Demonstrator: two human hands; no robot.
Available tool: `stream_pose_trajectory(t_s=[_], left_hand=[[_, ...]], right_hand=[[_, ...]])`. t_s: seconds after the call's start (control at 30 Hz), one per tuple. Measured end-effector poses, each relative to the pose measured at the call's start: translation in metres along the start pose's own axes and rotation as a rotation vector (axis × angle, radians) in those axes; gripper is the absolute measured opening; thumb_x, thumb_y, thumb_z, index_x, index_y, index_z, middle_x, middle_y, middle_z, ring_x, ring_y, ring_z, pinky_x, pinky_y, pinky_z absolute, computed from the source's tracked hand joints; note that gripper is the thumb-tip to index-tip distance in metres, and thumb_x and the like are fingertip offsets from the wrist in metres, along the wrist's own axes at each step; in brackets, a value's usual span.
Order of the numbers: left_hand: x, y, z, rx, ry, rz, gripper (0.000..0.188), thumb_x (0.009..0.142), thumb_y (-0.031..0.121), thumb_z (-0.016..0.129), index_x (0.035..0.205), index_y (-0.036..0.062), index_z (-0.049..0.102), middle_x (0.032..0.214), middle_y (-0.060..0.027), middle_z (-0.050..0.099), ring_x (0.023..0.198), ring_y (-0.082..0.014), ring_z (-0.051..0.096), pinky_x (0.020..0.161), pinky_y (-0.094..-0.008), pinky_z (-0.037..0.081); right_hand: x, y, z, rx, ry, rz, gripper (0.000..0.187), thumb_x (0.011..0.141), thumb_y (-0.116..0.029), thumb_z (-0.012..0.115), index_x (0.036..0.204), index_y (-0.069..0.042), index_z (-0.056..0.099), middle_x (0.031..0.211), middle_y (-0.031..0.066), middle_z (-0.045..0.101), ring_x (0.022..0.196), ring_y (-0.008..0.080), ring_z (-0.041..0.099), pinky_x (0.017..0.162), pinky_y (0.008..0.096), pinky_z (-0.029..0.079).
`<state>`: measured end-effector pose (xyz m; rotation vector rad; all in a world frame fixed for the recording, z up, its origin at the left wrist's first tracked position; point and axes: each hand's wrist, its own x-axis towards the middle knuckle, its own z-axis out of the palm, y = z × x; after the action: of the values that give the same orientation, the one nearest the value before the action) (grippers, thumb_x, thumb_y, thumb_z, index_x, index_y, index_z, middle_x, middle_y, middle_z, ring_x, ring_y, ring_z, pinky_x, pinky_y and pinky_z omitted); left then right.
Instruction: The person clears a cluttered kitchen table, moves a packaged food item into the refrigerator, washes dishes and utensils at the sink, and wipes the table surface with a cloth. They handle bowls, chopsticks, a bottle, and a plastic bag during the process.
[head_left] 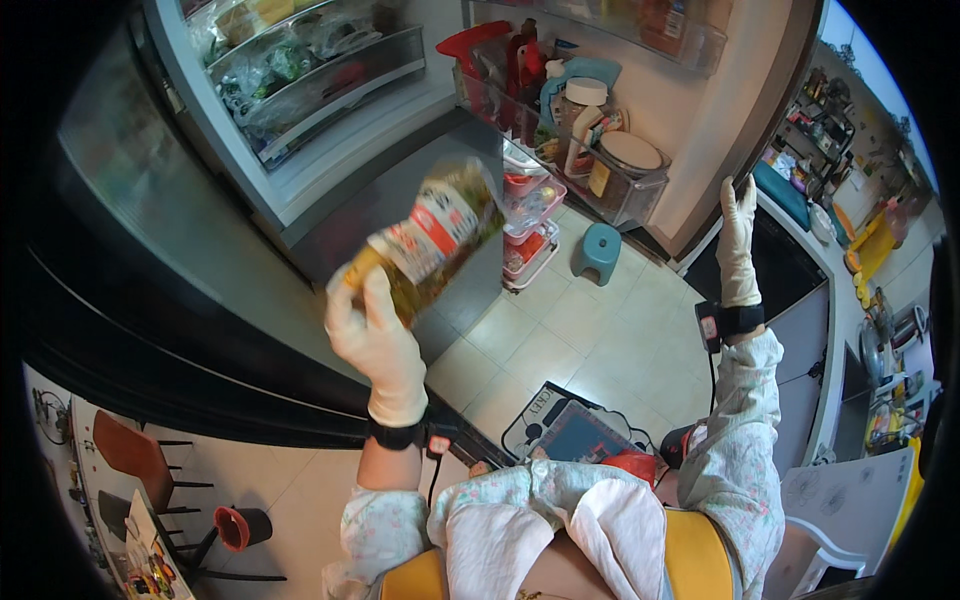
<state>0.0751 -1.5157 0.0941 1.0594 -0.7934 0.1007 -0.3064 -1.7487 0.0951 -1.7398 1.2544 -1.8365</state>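
Leftmost, one refrigerator drawer [345, 105], clear-fronted, holding bagged greens.

Next, one left hand [385, 345], pale-gloved, raised before the open refrigerator; thumb and fingers are closed on the yellow end of the item below.

Item held: one package [437, 230], transparent, with a white-and-red label and olive-green contents; in the air, tilted, its far end upward and to the right. Its outline is blurred, so a rigid bottle or a soft pouch cannot be told apart. Handling, as judged: moderately heavy for its bulk, the weight lying beyond the fingers, so the end hold probably lets it swing or twist. The smooth surface is likely slippery against the glove, more so if damp. If glass, fragile; if film, prone to sag. Best hold: around the labelled middle, with a palm beneath the far end.

Further right, one door shelf [640, 200] carrying lidded jars; below it, one teal stool [597, 254] on the tiles.

Rightmost, one right hand [740, 245], likewise gloved, fingers extended at the edge of the refrigerator door [705, 115]; whether they grip it cannot be told.
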Motion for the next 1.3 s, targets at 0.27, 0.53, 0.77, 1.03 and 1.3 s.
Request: stream_pose_trajectory(t_s=[0.27, 0.53, 0.77, 1.03, 1.3], left_hand=[[0.074, -0.028, 0.125, -0.076, 0.019, 0.247, 0.021, 0.088, 0.014, 0.066, 0.101, -0.0027, 0.065, 0.092, -0.0050, 0.067, 0.080, -0.0119, 0.060, 0.075, -0.0269, 0.049], [0.134, -0.087, 0.256, -0.295, 0.126, 0.187, 0.021, 0.088, 0.011, 0.065, 0.102, -0.0031, 0.063, 0.091, -0.0068, 0.067, 0.079, -0.0124, 0.061, 0.070, -0.0262, 0.051], [0.153, -0.119, 0.312, -0.806, 0.012, -0.230, 0.020, 0.092, 0.014, 0.057, 0.106, -0.0008, 0.058, 0.098, -0.0085, 0.063, 0.085, -0.0183, 0.061, 0.073, -0.0336, 0.053], [0.171, -0.107, 0.265, -0.940, -0.019, -0.444, 0.030, 0.093, 0.019, 0.057, 0.117, 0.0020, 0.049, 0.114, -0.0127, 0.058, 0.096, -0.0245, 0.062, 0.075, -0.0393, 0.058], [0.176, -0.119, 0.274, -0.938, -0.053, -0.500, 0.027, 0.095, 0.019, 0.053, 0.117, 0.0030, 0.050, 0.116, -0.0144, 0.057, 0.100, -0.0271, 0.061, 0.075, -0.0409, 0.058]], right_hand=[[0.085, 0.082, -0.021, 0.044, -0.025, 0.052, 0.099, 0.082, -0.062, 0.061, 0.145, 0.004, 0.022, 0.147, 0.0212, 0.030, 0.136, 0.0307, 0.029, 0.112, 0.0381, 0.022], [0.095, 0.090, -0.020, 0.046, -0.019, -0.027, 0.072, 0.091, -0.053, 0.053, 0.139, -0.001, 0.039, 0.133, 0.0096, 0.047, 0.122, 0.0213, 0.041, 0.104, 0.0328, 0.029], [0.088, 0.091, -0.014, 0.011, 0.028, 0.002, 0.077, 0.090, -0.058, 0.050, 0.138, 0.001, 0.039, 0.133, 0.0124, 0.047, 0.121, 0.0231, 0.042, 0.104, 0.0333, 0.030], [0.081, 0.094, -0.009, 0.049, 0.139, 0.050, 0.080, 0.090, -0.063, 0.046, 0.135, 0.003, 0.041, 0.128, 0.0103, 0.050, 0.116, 0.0206, 0.045, 0.100, 0.0328, 0.034], [0.079, 0.086, -0.003, 0.016, 0.136, 0.074, 0.093, 0.085, -0.070, 0.047, 0.139, 0.004, 0.034, 0.134, 0.0145, 0.045, 0.122, 0.0242, 0.042, 0.105, 0.0334, 0.030]])
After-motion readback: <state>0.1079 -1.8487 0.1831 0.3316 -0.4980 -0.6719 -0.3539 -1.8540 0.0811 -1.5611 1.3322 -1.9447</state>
